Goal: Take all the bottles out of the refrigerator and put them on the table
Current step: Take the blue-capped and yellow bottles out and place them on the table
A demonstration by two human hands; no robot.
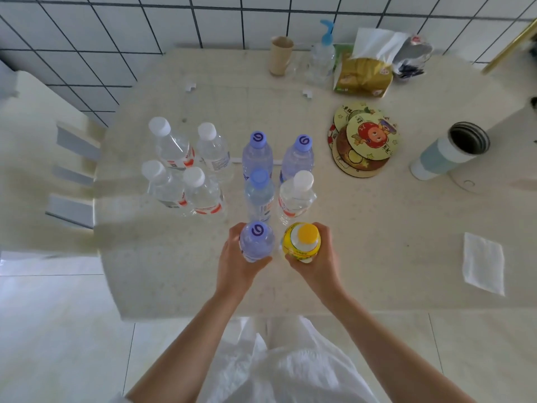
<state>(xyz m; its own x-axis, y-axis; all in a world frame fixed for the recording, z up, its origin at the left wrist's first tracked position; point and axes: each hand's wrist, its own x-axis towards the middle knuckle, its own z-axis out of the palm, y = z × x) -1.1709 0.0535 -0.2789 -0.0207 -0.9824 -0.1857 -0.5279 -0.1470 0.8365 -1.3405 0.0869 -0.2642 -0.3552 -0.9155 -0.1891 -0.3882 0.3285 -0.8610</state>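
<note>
My left hand (235, 263) grips a clear water bottle with a purple cap (257, 241), held upright over the near part of the pale table (377, 228). My right hand (319, 257) grips a yellow bottle with an orange cap (302, 242) right beside it. Just beyond them stand a blue-capped bottle (259, 196) and a white-capped bottle (297, 196), then two purple-capped bottles (258, 154) (299, 157). To the left, several white-capped bottles (186, 167) stand in a square group. The refrigerator is out of view.
At the back stand a paper cup (280, 55), a pump bottle (322, 58) and a tissue pack (366, 74). Round coasters (364, 141) and an open flask (452, 151) are at the right, a folded napkin (483, 267) near the front right. A chair (58, 175) stands left.
</note>
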